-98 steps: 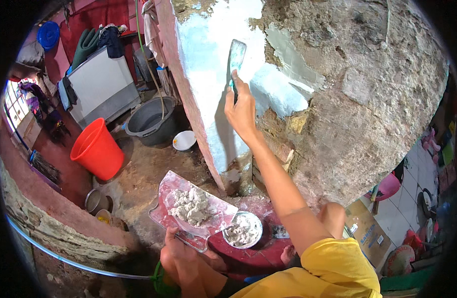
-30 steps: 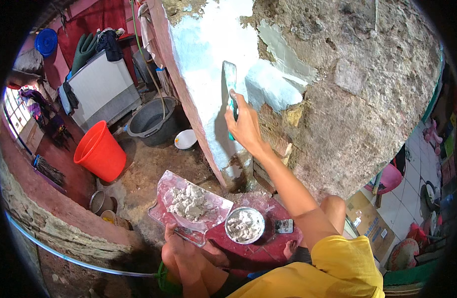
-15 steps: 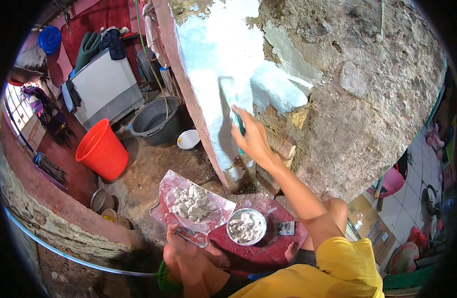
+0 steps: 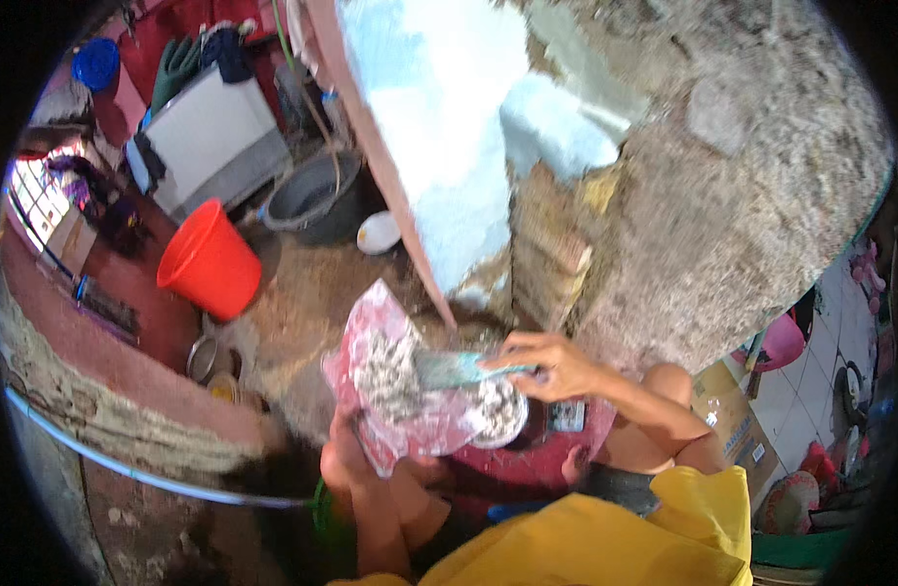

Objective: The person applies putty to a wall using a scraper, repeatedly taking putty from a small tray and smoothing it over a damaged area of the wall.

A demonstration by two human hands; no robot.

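My right hand (image 4: 551, 366) grips the green handle of a putty knife (image 4: 454, 369). Its broad blade touches the heap of greyish-white plaster paste (image 4: 385, 376) on a red, paste-smeared board (image 4: 424, 430). Tilted up on its left side, the board is held at its near left edge by my left hand (image 4: 341, 457), whose fingers are partly hidden beneath it. A bowl (image 4: 512, 439) of the same paste stands just right of the board, partly covered by it. Ahead rises a wall whose smooth white and pale-blue patch (image 4: 439, 127) borders rough bare masonry (image 4: 742, 225).
An orange-red bucket (image 4: 209, 262), a dark grey tub (image 4: 317, 205) and a white bowl (image 4: 378, 234) stand on the left floor. Flattened cardboard (image 4: 727, 415) lies at right by white tiles. A small grey box (image 4: 566, 417) sits on the red surface beside the paste bowl.
My right hand has come down from the white wall patch to the board, bringing the putty knife to the paste. My left hand has raised and tilted the board.
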